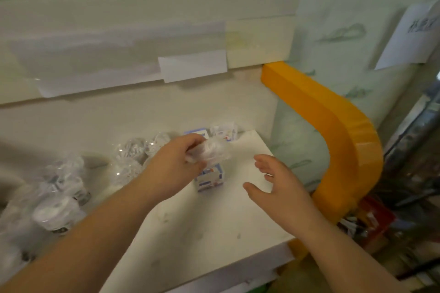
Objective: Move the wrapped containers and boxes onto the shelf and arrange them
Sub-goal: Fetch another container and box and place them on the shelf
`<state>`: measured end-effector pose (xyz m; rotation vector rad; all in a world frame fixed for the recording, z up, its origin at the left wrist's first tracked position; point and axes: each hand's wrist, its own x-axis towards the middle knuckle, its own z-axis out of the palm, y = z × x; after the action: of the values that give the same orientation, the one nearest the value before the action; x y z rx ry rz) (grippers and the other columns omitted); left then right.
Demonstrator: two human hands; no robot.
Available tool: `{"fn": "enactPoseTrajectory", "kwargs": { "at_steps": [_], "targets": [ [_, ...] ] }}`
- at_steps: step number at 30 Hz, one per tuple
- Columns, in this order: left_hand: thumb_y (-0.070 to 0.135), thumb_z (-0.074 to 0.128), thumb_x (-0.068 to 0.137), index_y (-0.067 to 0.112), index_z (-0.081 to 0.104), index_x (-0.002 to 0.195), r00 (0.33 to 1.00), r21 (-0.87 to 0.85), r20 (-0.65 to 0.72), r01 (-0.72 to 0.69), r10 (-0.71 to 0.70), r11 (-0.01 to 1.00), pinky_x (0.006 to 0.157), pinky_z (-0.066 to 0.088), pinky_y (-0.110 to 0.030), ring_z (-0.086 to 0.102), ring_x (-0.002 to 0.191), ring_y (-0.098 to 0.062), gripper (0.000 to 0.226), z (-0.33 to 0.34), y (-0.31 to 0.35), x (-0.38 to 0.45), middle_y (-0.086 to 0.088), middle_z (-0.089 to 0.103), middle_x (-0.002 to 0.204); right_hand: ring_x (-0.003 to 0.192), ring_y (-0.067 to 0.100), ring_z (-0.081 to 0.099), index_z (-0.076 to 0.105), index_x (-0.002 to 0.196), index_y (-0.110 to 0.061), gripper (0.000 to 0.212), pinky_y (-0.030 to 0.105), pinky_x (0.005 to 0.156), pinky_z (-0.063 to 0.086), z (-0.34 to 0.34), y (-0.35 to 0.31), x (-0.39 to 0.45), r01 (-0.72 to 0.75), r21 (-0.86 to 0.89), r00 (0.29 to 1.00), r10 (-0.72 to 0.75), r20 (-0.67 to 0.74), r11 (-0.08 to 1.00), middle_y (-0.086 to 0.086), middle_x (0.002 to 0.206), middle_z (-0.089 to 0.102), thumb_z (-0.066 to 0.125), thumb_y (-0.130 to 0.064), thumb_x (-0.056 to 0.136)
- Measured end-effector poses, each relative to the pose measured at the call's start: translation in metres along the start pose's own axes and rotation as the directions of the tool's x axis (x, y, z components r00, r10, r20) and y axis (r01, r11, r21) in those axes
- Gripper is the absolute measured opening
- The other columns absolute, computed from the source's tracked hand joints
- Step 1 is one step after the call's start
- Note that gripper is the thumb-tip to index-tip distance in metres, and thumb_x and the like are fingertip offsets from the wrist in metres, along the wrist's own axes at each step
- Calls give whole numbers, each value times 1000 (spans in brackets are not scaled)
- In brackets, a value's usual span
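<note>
A crinkled clear-wrapped container (215,153) is gripped in the left hand (176,164), fingers curled round it, and it is held above the white shelf (190,228). Directly beneath it, at 6 o'clock from the wrapped bundle, a blue-and-white box (210,178) is seen standing on the shelf, partly hidden by the hand. The right hand (278,181) is held at 3 o'clock from that box, released, fingers spread and relaxed, nothing grasped; whether it touches the shelf cannot be told. At 12 o'clock from the held bundle, against the back wall, a second blue box (197,132) and a wrapped box (225,132) are found side by side. Out at 9 o'clock, more wrapped containers (133,150) are clustered, and further toward 8 o'clock a wrapped jar (57,215) with a white top is seen near the left forearm. A curved orange guard (333,126) is seen at the shelf's right side.
</note>
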<state>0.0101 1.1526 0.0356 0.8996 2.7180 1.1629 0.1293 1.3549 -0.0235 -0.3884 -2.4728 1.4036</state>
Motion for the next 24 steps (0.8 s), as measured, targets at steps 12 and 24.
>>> {"fn": "enactPoseTrajectory", "kwargs": {
  "at_steps": [12,24],
  "targets": [
    [3,58,84,22,63,113,866,528,501,-296,-10,796,88,50,-38,60,103,-23,35,81,9,126,1,62,115,123,4,47,43,136,-40,57,32,103,45,-22,13,8,-9,-109,999,14,40,994,-19,133,49,69,-39,85],
    [29,39,98,38,51,137,917,617,381,-154,-122,771,103,40,-48,35,128,-32,42,91,13,121,-3,42,138,121,4,48,45,134,-40,56,30,101,46,-24,17,11,-32,-97,997,39,73,995,-19,131,50,71,-38,84]
  ]
}}
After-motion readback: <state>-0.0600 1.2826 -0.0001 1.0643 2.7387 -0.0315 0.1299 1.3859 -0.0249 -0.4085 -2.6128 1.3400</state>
